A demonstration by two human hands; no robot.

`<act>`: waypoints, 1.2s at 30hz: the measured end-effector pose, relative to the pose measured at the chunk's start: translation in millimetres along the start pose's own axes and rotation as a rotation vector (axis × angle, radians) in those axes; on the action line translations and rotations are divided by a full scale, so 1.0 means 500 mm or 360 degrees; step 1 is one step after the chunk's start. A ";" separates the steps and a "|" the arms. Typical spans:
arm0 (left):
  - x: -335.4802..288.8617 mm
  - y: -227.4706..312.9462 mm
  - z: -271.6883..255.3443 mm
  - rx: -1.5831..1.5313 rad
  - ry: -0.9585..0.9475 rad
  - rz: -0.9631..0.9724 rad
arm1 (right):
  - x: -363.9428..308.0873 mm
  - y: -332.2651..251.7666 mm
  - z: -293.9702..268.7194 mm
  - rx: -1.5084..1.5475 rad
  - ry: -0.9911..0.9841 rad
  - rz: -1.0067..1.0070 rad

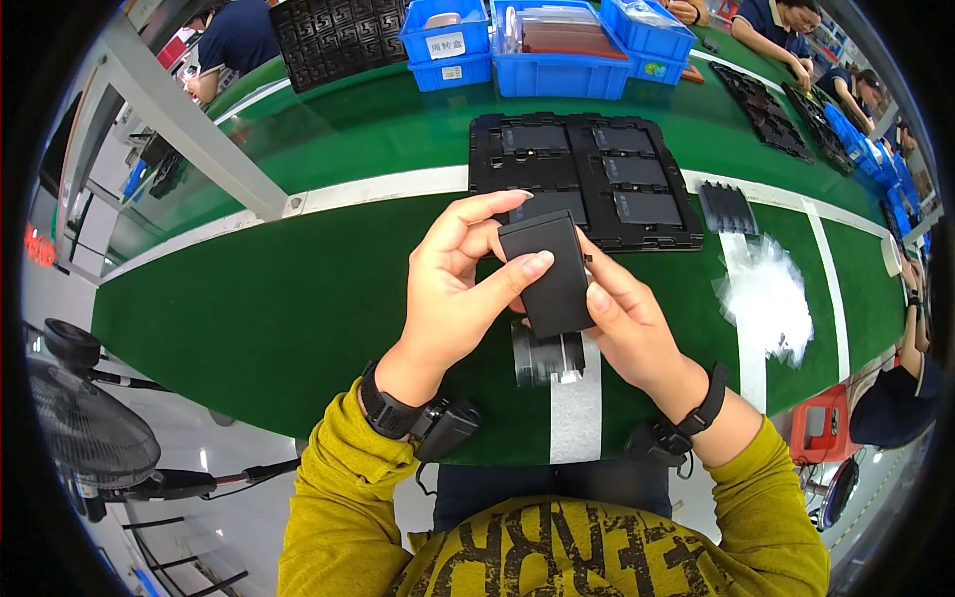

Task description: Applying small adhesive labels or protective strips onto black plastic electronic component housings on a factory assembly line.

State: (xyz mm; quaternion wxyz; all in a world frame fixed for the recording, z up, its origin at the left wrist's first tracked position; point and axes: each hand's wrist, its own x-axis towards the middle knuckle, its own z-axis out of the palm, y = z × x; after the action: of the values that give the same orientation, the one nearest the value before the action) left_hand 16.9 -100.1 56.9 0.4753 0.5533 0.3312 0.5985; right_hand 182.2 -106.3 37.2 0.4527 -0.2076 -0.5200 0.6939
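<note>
A flat black rectangular part point(549, 271) is held above the green conveyor belt point(269, 308) by both hands. My left hand point(458, 289) grips its left edge, thumb on the top face and fingers curled over the far corner. On the part's right edge, my right hand point(625, 320) pinches with the fingertips. Directly below the hands a small stack of dark shiny pieces point(545, 356) lies on a white strip of the belt. Just beyond the hands sits a black moulded tray point(587, 214) with several similar black parts in its pockets.
Clear plastic film pieces point(766, 298) lie in a pile to the right, with a small black ridged tray point(728, 207) behind them. Blue bins point(557, 45) and more black trays point(328, 35) stand at the far side. Other people work at the far and right edges. A fan point(85, 428) stands lower left.
</note>
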 end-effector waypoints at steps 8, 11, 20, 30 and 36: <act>0.000 -0.002 -0.010 -0.0006 0.0003 0.0058 | 0.005 -0.001 -0.003 0.0300 -0.0272 0.0276; 0.002 -0.003 -0.010 0.0006 -0.0009 0.0029 | 0.004 0.009 -0.008 -0.0079 -0.0015 -0.0067; -0.010 -0.021 0.015 0.0173 -0.0058 -0.0078 | 0.008 0.001 -0.012 -0.1144 0.0438 -0.0824; -0.009 -0.034 0.004 0.0247 -0.0040 -0.0298 | 0.005 0.006 -0.014 -0.1087 0.0482 -0.0700; -0.005 -0.027 -0.002 0.0298 -0.0087 -0.0182 | 0.005 0.011 -0.014 -0.1037 0.0413 -0.0736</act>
State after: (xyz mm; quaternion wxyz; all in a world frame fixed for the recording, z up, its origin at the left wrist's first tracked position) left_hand 18.6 -97.7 43.3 0.4638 0.5917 0.4035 0.5215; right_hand 184.2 -100.7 30.0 0.5689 -0.3035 -0.6839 0.3413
